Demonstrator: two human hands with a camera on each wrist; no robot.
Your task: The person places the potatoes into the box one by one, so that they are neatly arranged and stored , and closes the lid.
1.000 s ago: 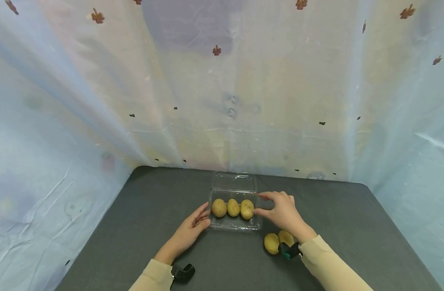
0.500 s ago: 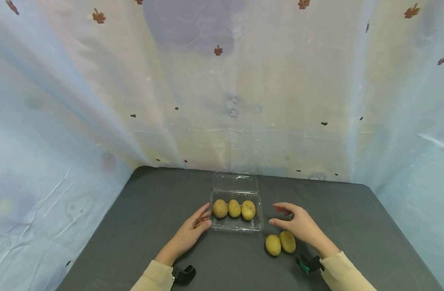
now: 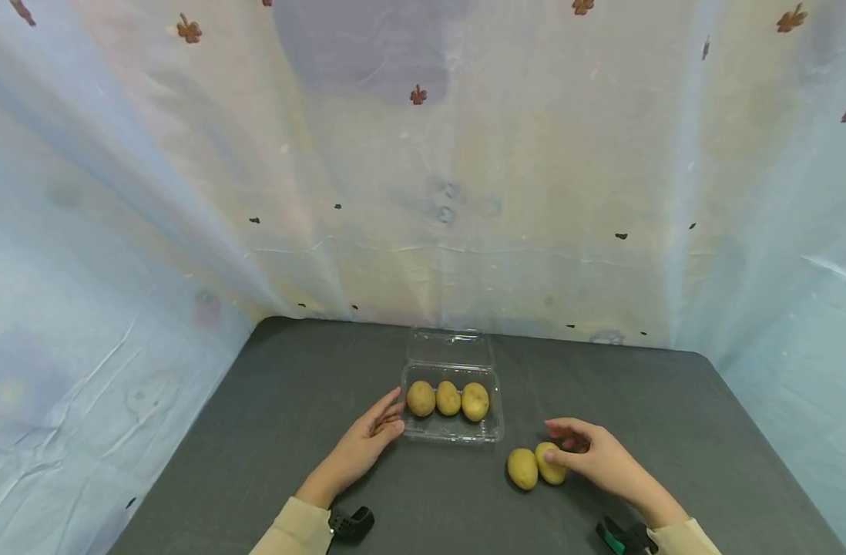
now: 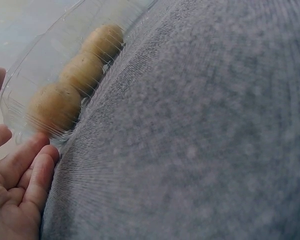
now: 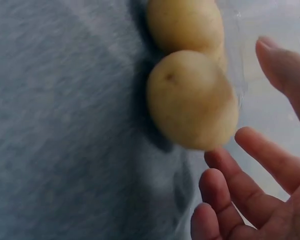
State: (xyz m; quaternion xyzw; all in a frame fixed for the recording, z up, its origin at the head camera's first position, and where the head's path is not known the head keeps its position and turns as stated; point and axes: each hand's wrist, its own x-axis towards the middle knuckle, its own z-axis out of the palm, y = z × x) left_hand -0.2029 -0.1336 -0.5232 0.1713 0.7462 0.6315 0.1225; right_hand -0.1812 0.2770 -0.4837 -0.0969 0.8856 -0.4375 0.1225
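Three potatoes [image 3: 448, 398] lie in a row inside a clear plastic clamshell box [image 3: 453, 438]. Its lid [image 3: 449, 347] is folded back toward the curtain. My left hand [image 3: 360, 447] rests its relaxed fingertips at the box's left side; the left wrist view shows the fingertips [image 4: 40, 142] right at the plastic wall. Two more potatoes stand side by side on the table, front right of the box: a left one [image 3: 522, 469] and a right one [image 3: 545, 465]. Around the right potato, seen large in the right wrist view, my right hand [image 3: 603, 460] spreads thumb and fingers, holding nothing.
A dark grey cloth covers the table [image 3: 312, 370]. Behind it and along both sides hangs a pale patterned curtain [image 3: 520, 270]. Black straps with cameras sit at the left wrist [image 3: 351, 524] and the right wrist [image 3: 624, 538].
My right hand has left the rightmost potato in the box and moved right and toward me, to the two potatoes on the table. The left hand stays by the box.
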